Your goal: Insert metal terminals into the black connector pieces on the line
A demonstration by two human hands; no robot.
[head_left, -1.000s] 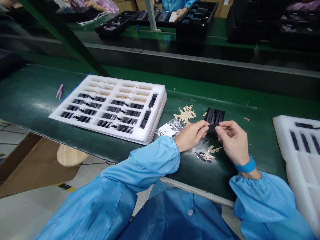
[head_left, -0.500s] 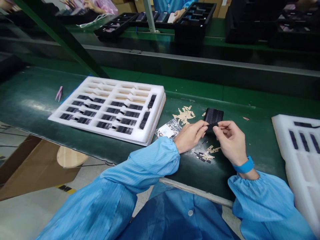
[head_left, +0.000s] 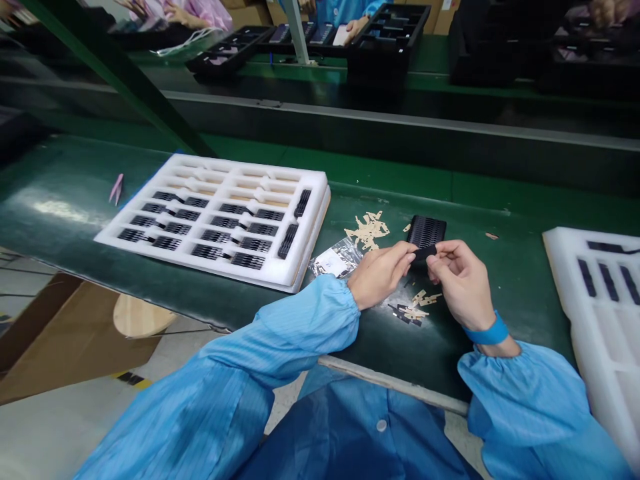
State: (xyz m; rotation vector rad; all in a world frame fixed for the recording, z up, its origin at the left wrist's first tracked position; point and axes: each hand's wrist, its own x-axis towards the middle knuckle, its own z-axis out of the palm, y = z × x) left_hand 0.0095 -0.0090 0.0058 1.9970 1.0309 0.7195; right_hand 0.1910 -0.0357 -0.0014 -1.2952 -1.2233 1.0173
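Pinched between both sets of fingertips, a small black strip [head_left: 425,253] is held just above the green bench mat [head_left: 500,280]: the left hand [head_left: 381,273] grips its left end with thumb and forefinger, and the right hand [head_left: 463,283] closes on its right end the same way. Compared with the pictures from a second and half a second ago, almost nothing has shifted; the hands sit in the same spot and the same pinch, with the view drifting only a little. By my reading, the handling of this one piece is not finished, and the fingers are working on it in place rather than carrying it anywhere.

Going from left to right: pink tweezers [head_left: 116,188] lie alone on the mat at the far left. Next comes a white foam tray [head_left: 310,267], its near rows filled with black parts and its far rows bare. Beside its right corner lies a small clear bag [head_left: 336,260]. Beyond that, a heap of tan paper scraps [head_left: 370,230] is scattered on the mat, and a black ribbed holder [head_left: 427,231] stands just behind the held strip. Under the hands lie more loose bits [head_left: 413,310], tan and black mixed. A blue wristband [head_left: 486,332] circles the right wrist. At the far right edge a second foam tray [head_left: 565,280] holds a few black parts.
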